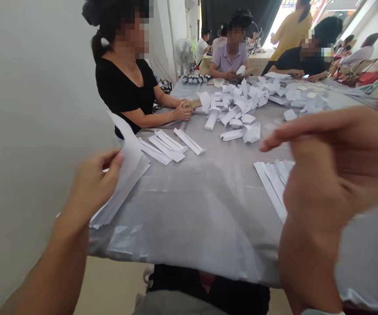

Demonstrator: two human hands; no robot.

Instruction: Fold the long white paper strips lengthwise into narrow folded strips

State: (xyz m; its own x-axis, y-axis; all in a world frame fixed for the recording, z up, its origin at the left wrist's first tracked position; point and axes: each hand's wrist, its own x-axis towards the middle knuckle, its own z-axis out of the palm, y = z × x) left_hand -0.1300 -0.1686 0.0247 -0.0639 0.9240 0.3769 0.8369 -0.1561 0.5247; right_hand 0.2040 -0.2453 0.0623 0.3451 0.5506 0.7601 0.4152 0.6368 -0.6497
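My left hand pinches a stack of flat white paper sheets at the table's left edge, with the top sheet curling upward. Close to the camera and blurred, my right hand is raised above the table with its fingers stretched out to the left, holding nothing that I can see. Beneath it lies a fan of folded white paper strips on the grey plastic table cover.
A person in a black top sits at the left with folded strips before them. A heap of folded white paper pieces fills the table's middle and far end. Other people sit at the far end and right.
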